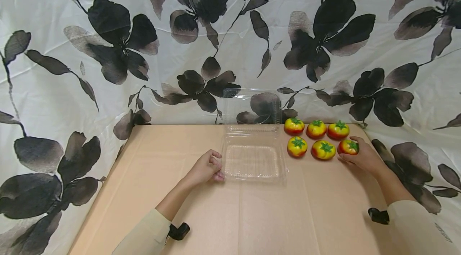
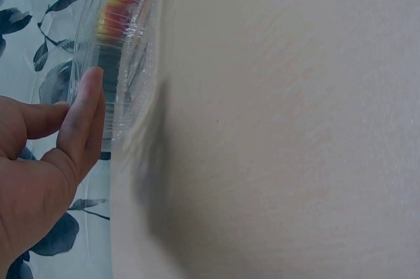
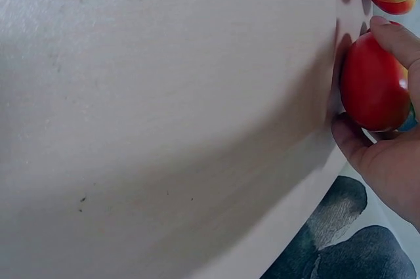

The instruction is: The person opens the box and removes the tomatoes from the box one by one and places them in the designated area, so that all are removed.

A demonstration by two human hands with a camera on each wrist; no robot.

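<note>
A clear plastic clamshell container (image 1: pixel 255 163) lies with its lid (image 1: pixel 252 107) raised at the back. My left hand (image 1: pixel 207 167) pinches its left edge between thumb and fingers; the left wrist view shows this hand (image 2: pixel 56 144) at the container's wall (image 2: pixel 125 95). At the right, my right hand (image 1: pixel 364 157) grips a red-and-yellow tomato (image 1: pixel 348 147) with a green top. In the right wrist view the thumb and fingers go round the tomato's red side (image 3: pixel 373 85). Whether it touches the table cannot be told.
Several more such tomatoes stand in two rows between the container and my right hand, among them a front one (image 1: pixel 323 150) and a back left one (image 1: pixel 294 126). The tan table (image 1: pixel 273 215) ends at a floral cloth (image 1: pixel 259 59) behind.
</note>
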